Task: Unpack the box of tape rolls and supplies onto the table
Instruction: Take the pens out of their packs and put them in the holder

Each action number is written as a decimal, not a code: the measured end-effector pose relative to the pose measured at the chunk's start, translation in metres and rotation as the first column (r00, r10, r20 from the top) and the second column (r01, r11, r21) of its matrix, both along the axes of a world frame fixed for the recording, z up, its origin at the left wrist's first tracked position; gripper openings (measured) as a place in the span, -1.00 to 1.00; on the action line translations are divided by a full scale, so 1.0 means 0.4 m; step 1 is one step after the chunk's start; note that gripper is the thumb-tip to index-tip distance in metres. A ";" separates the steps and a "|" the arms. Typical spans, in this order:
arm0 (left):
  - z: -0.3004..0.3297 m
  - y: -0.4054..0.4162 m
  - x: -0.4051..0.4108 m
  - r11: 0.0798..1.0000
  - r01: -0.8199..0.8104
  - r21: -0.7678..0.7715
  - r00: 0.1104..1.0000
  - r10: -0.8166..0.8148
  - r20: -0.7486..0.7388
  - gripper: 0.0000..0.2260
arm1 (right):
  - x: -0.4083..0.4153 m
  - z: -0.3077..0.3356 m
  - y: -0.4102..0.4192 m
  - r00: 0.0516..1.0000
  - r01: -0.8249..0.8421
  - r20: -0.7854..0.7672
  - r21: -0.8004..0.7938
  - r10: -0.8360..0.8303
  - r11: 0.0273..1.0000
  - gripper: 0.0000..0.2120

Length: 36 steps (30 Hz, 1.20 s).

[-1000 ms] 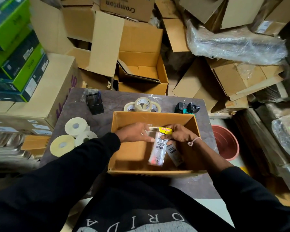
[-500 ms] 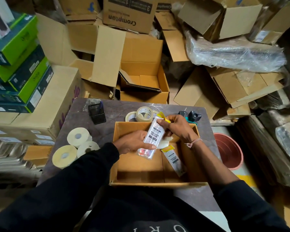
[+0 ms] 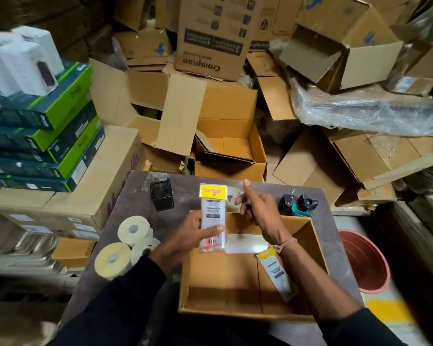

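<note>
Holding the clear packet (image 3: pixel 213 218) upright over the box (image 3: pixel 223 283), your left hand (image 3: pixel 185 238) pinches its lower half; your right hand (image 3: pixel 258 211) hovers spread and empty. It looks light and slippery, so grip the stiffer yellow header.

The clear tape roll (image 3: pixel 233 196) at the far side of the desk (image 3: pixel 135 196) is mostly hidden behind the right hand (image 3: pixel 259 211). Print on the held packet (image 3: pixel 213 216) is too blurred to read. The red bucket (image 3: pixel 368 265) is partly hidden behind the desk's right edge.
</note>
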<state>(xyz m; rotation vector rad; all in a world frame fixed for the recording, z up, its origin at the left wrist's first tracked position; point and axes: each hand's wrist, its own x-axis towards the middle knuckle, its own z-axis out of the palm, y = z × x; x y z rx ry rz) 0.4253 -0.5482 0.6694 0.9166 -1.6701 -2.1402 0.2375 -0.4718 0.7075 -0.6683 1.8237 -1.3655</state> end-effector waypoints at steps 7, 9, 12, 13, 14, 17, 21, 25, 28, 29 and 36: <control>-0.005 -0.081 0.030 0.838 -0.503 0.212 0.848 0.526 -0.065 -0.78 | 0.073 -0.035 -0.006 0.982 -0.179 -0.062 -0.023 0.177 0.984 -0.82; -0.009 -0.090 0.033 0.792 -0.552 0.262 0.809 0.584 -0.061 -0.81 | 0.092 -0.053 -0.003 0.978 -0.188 -0.102 -0.049 0.182 0.981 -0.90; -0.012 -0.094 0.032 0.745 -0.579 0.331 0.772 0.632 -0.072 -0.80 | 0.115 -0.066 0.006 0.975 -0.195 -0.122 -0.074 0.185 0.978 -0.94; -0.013 -0.095 0.031 0.733 -0.582 0.351 0.762 0.643 -0.079 -0.77 | 0.120 -0.071 0.008 0.977 -0.187 -0.114 -0.075 0.178 0.979 -0.95; -0.016 -0.097 0.031 0.724 -0.584 0.366 0.752 0.653 -0.090 -0.74 | 0.125 -0.076 0.010 0.981 -0.177 -0.092 -0.075 0.169 0.981 -0.94; -0.014 -0.095 0.024 0.711 -0.584 0.391 0.734 0.668 -0.118 -0.73 | 0.143 -0.086 0.016 0.986 -0.131 0.093 -0.088 0.139 0.987 -0.89; -0.006 -0.082 0.011 0.711 -0.578 0.400 0.728 0.671 -0.141 -0.78 | 0.165 -0.076 0.026 0.886 -0.042 0.453 -0.129 0.096 0.991 -0.89; -0.008 -0.083 0.010 0.699 -0.580 0.418 0.723 0.678 -0.133 -0.71 | 0.176 -0.078 0.029 0.877 0.000 0.475 -0.151 0.073 0.989 -0.84; -0.011 -0.080 0.008 0.683 -0.577 0.448 0.714 0.688 -0.131 -0.81 | 0.180 -0.079 0.024 0.902 -0.004 0.427 -0.158 0.071 0.987 -0.82; -0.013 -0.079 0.006 0.680 -0.571 0.460 0.715 0.687 -0.130 -0.83 | 0.180 -0.077 0.022 0.911 -0.009 0.406 -0.160 0.074 0.987 -0.81; -0.006 -0.056 0.004 0.711 -0.539 0.452 0.737 0.658 -0.155 -0.87 | 0.191 -0.068 0.011 0.904 -0.019 0.416 -0.195 0.101 0.981 -0.70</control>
